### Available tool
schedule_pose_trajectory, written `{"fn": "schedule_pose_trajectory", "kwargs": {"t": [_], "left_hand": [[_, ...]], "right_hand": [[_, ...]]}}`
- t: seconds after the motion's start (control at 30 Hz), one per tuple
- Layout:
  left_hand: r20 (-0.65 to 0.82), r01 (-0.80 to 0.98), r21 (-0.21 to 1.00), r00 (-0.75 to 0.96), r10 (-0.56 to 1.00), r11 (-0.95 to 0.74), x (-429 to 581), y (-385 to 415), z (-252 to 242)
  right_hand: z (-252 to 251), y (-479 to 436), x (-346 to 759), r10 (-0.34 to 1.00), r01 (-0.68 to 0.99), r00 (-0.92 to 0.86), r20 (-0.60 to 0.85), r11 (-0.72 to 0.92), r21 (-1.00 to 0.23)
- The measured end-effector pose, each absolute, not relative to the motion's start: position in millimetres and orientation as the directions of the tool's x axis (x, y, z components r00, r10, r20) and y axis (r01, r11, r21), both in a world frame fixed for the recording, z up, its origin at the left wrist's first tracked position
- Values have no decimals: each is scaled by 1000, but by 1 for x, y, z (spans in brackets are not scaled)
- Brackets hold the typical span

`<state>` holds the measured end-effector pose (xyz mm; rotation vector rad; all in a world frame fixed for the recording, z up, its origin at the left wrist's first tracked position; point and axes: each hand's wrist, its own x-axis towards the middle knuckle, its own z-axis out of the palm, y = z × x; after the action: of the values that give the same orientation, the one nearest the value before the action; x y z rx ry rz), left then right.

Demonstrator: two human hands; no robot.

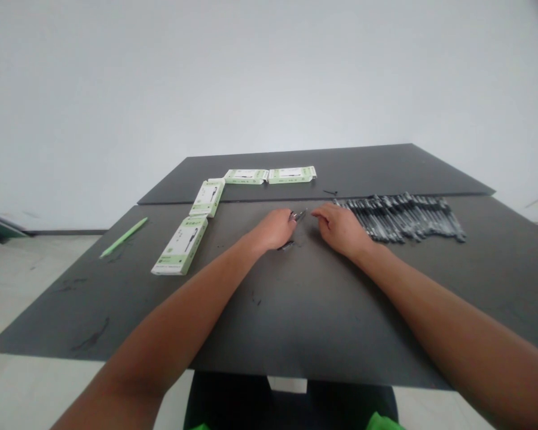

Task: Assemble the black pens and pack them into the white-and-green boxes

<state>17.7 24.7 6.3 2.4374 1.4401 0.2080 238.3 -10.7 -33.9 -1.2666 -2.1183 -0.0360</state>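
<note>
In the middle of the dark table, my left hand [274, 229] is closed around a few slim pens [300, 214], their pointed ends sticking out to the right. A short dark piece [286, 245] lies under that hand. My right hand [341, 227] is just right of the pen tips, fingers curled and thumb drawn in; anything between them is too small to make out. Beside it, a row of several clear-and-black pens [403, 218] lies side by side.
Two white-and-green boxes [182, 245] lie at the left, and two more [291, 174] at the back. A green pen [124, 237] rests near the left edge. Small black bits [330, 192] lie by the seam between the table tops [269, 334]. A pale wall stands behind.
</note>
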Motion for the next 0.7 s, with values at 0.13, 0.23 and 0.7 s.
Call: {"fn": "schedule_pose_trajectory", "kwargs": {"t": [0.13,0.23,0.7], "left_hand": [[-52,848,284,480,876,-448,17,27,9],[-44,860,257,466,884,-441,14,30,7],[6,882,187,440,898,-433,5,32,-1]], "right_hand": [[-33,-11,238,775,780,-316,548,541,-315],[-33,-11,238,780,771,-320,538,544,-331],[-20,-36,207,628,476,-672,392,772,-422]]}}
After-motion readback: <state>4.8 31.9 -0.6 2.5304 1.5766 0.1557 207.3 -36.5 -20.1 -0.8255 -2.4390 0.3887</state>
